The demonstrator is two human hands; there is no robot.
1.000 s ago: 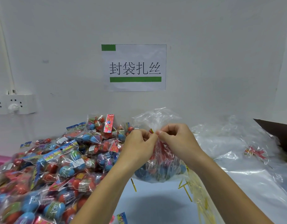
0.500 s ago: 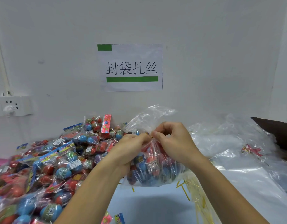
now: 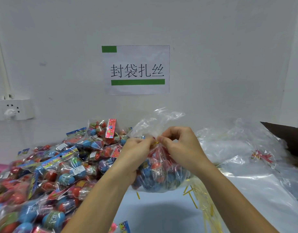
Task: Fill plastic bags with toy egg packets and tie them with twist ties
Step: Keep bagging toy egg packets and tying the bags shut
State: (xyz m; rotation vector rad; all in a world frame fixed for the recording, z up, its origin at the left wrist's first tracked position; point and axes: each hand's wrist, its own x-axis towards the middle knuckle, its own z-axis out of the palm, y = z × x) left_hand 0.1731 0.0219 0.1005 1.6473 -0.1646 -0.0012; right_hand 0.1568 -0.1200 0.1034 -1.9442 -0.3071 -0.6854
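Observation:
A clear plastic bag [image 3: 161,175] stuffed with red and blue toy egg packets hangs just above the table, its neck gathered between my hands. A gold twist tie [image 3: 155,143] wraps that neck. My left hand [image 3: 136,152] pinches one end of the tie and my right hand [image 3: 180,147] pinches the other, fingertips almost touching. The bag's loose top [image 3: 158,121] flares up behind my fingers. A big heap of toy egg packets [image 3: 61,165] covers the table to the left.
Loose gold twist ties [image 3: 203,204] lie scattered on the table below the bag. Empty clear bags [image 3: 237,148] are piled at the right, with a dark box edge [image 3: 287,137] beyond. A wall sign [image 3: 136,69] and a power socket [image 3: 12,109] are behind.
Both hands stay on the bag's neck, working the tie; the bag turned slightly and the tie's gold ends now show between my fingertips.

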